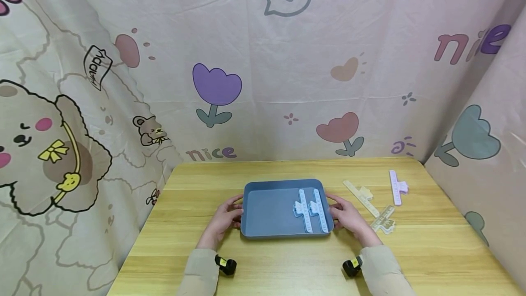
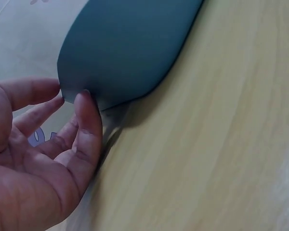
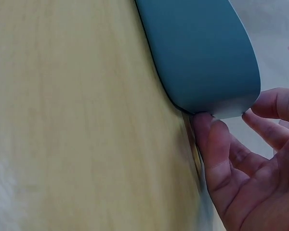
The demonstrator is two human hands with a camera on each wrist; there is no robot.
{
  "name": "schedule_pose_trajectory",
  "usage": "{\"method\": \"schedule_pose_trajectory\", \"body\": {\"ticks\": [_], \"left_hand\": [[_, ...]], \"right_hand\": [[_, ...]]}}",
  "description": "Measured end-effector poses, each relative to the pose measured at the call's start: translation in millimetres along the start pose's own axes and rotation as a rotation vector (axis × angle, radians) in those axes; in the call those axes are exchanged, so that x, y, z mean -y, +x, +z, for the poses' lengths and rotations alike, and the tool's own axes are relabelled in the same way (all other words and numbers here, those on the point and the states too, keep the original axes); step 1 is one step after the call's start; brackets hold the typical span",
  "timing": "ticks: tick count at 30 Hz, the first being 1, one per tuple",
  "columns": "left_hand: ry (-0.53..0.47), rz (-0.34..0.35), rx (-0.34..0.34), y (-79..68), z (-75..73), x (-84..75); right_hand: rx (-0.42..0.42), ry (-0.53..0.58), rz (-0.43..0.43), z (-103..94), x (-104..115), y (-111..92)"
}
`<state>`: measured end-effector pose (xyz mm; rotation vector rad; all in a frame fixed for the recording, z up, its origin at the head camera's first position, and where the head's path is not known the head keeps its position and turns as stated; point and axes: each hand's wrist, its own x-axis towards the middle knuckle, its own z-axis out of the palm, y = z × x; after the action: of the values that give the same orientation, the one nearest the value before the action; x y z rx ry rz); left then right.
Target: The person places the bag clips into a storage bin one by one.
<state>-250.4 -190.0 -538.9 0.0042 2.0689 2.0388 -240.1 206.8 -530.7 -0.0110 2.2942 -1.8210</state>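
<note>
A blue-grey rectangular tray (image 1: 267,211) lies on the wooden table between both hands. Two light-blue ruler clips, a left one (image 1: 304,214) and a right one (image 1: 322,212), sit side by side toward the tray's right end. My left hand (image 1: 223,219) holds the left end, its curled fingertips against the tray's outer wall (image 2: 125,53). At the opposite end my right hand (image 1: 349,217) grips in the same way, fingers at the bottom edge and rim of the wall (image 3: 207,57). The clips are hidden in both wrist views.
Right of the tray lie a cream ruler clip (image 1: 360,198) and a khaki one (image 1: 383,218), close to the right forearm. A lilac ruler clip (image 1: 396,188) lies farther back. Patterned curtains (image 1: 267,118) hang behind the table (image 1: 279,268) and at both sides.
</note>
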Motion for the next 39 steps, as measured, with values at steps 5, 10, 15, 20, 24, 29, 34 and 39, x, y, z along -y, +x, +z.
{"method": "schedule_pose_trajectory", "body": {"ticks": [5, 10, 15, 20, 24, 29, 34, 39], "left_hand": [[-0.007, -0.011, -0.04, -0.5, 3.9, -2.8], [-0.012, -0.008, -0.046, -1.6, 5.9, -5.6], [-0.006, -0.005, -0.073, 1.0, 6.3, -3.0], [0.015, -0.006, -0.087, -0.2, 8.2, -4.9], [0.022, -0.011, -0.088, -1.9, 8.9, -6.8], [0.025, -0.025, -0.083, -2.8, 9.7, -9.2], [0.019, -0.02, -0.081, -2.3, 9.6, -7.2], [0.015, -0.008, -0.09, -0.1, 8.8, -4.0]], "right_hand": [[0.018, 0.02, -0.002, -1.2, -2.3, 1.0], [0.039, 0.026, -0.007, -3.4, -3.0, 2.0], [0.047, -0.001, -0.026, -6.5, 1.0, -2.2], [0.044, -0.039, -0.039, -14.4, 3.1, -9.5], [0.044, -0.044, -0.052, -24.2, 6.9, -19.0], [-0.007, -0.066, -0.052, -39.8, 12.0, -34.2], [-0.04, -0.08, -0.067, -59.3, 14.5, -51.3], [-0.114, -0.068, -0.061, -81.0, 11.0, -66.2]]}}
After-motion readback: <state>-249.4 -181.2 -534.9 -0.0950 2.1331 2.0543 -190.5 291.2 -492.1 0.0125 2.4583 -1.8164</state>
